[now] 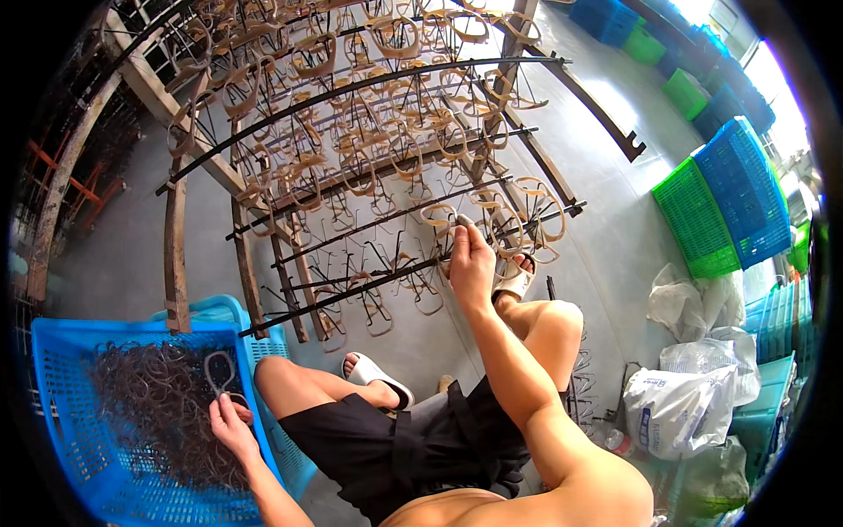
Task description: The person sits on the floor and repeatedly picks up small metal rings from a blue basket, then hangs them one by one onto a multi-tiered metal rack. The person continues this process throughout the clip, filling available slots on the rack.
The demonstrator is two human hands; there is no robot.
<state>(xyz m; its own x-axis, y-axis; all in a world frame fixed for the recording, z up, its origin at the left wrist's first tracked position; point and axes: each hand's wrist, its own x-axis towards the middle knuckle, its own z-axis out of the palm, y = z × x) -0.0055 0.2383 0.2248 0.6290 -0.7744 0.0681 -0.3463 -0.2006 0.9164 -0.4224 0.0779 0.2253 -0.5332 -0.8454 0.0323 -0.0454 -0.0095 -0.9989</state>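
Note:
My left hand (232, 427) pinches a dark eyeglass frame front (217, 370) over a blue plastic basket (66, 428). In that basket lies a tangled heap of similar dark frame fronts (155, 415). Out ahead, my right hand (472, 263) has its thumb and fingers closed on a tan eyeglass frame front (438, 212) at the near right part of a metal hanging rack (369, 280). More tan frame fronts (359, 158) hang in rows from hooks along the rack's dark bars. Several hooks on the nearest bars carry nothing.
Rack posts (176, 257) stand beyond the blue basket. A notched bar (596, 105) juts out to the right. Green and blue crates (741, 197) line the right side, above white plastic bags (681, 408) and a plastic bottle (618, 441). More hooked bars (576, 388) lie beside my right leg.

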